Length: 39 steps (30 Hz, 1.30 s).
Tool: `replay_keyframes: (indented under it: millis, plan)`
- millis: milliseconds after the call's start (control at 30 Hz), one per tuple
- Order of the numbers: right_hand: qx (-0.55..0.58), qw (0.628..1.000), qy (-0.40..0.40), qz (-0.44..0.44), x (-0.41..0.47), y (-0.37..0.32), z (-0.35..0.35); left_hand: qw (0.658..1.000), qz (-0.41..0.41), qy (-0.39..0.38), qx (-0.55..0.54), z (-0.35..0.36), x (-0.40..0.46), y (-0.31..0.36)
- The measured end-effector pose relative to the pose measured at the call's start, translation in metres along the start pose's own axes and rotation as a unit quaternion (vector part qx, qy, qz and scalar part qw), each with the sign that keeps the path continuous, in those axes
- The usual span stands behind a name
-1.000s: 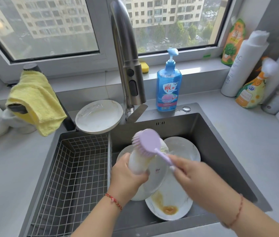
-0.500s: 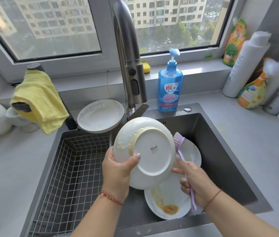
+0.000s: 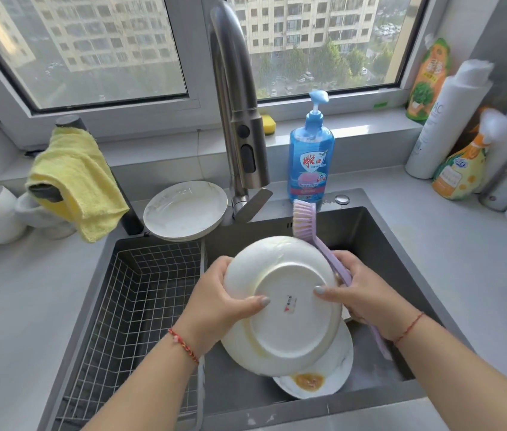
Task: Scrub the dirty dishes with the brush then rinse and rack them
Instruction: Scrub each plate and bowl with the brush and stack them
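Over the dark sink point(image 3: 379, 231) I hold a white plate point(image 3: 280, 306) with its underside toward me, yellowish smears along its rim. My left hand point(image 3: 214, 303) grips its left edge, thumb on the base. My right hand point(image 3: 361, 293) holds the purple brush point(image 3: 305, 219) by its handle, bristles up beyond the plate's far rim, while its thumb presses on the plate's base. A dirty plate point(image 3: 311, 381) with orange sauce lies in the sink below.
A wire rack basket point(image 3: 134, 300) fills the sink's left part. Stacked white plates point(image 3: 185, 209) sit behind it beside the tall faucet point(image 3: 236, 98). A blue soap bottle point(image 3: 311, 157), a yellow cloth point(image 3: 74, 178) and several bottles point(image 3: 460, 119) at the right line the counter.
The plate has tilted lower and nearer to me. My right hand moved up to the plate's right edge and set its thumb on the base; the brush head rose behind the rim.
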State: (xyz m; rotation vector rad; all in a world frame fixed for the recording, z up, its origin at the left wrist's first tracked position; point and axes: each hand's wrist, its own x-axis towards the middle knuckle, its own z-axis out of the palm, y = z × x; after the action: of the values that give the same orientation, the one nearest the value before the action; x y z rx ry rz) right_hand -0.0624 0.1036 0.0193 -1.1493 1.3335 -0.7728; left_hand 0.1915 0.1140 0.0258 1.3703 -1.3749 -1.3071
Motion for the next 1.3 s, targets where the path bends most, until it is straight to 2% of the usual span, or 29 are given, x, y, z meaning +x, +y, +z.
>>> replay_keyframes:
  millis: [167,433,533,600,700,800,933,967,1033,1067,1100,1133,1233,1300]
  plan:
    - [-0.125,0.990,-0.021,-0.061,0.003,-0.012,-0.004,0.994,0.000,-0.054,0.091,0.002,0.000,0.007]
    - [-0.185,0.977,-0.027,-0.104,0.000,-0.008,0.000,0.979,0.043,-0.053,0.191,0.013,-0.003,0.011]
    - [-0.216,0.965,0.026,-0.144,-0.004,-0.012,0.006,0.981,0.048,-0.011,0.186,0.018,-0.004,0.007]
    - [-0.192,0.963,0.091,-0.167,-0.007,-0.011,0.005,0.985,0.039,0.027,0.168,0.021,-0.004,0.003]
    - [-0.118,0.979,0.146,-0.080,-0.016,0.001,0.004,0.981,0.024,0.091,0.171,0.020,-0.002,-0.003]
    - [-0.125,0.984,0.125,0.028,-0.022,0.018,0.010,0.976,0.019,0.124,0.177,0.018,0.000,-0.007]
    - [-0.226,0.968,0.087,-0.063,-0.042,-0.010,0.032,0.968,0.009,0.130,0.215,0.025,0.001,-0.008]
    - [-0.283,0.953,0.057,-0.090,-0.051,-0.018,0.040,0.966,-0.003,0.138,0.218,0.027,0.003,-0.008]
    - [-0.389,0.913,-0.001,-0.121,-0.070,-0.031,0.057,0.947,0.010,0.133,0.291,0.032,0.007,-0.008]
    - [-0.426,0.897,-0.015,-0.120,-0.074,-0.037,0.061,0.936,0.033,0.128,0.326,0.033,0.009,-0.009]
    - [-0.443,0.889,-0.008,-0.116,-0.071,-0.040,0.058,0.939,0.033,0.136,0.314,0.033,0.008,-0.010]
    - [-0.441,0.891,0.012,-0.105,-0.064,-0.040,0.051,0.951,0.028,0.143,0.274,0.031,0.005,-0.008]
    - [-0.339,0.937,0.080,-0.017,-0.038,-0.022,0.019,0.970,0.035,0.139,0.194,0.023,-0.003,-0.009]
    - [-0.288,0.953,0.081,0.050,-0.032,-0.013,0.008,0.975,0.045,0.135,0.169,0.020,-0.005,-0.007]
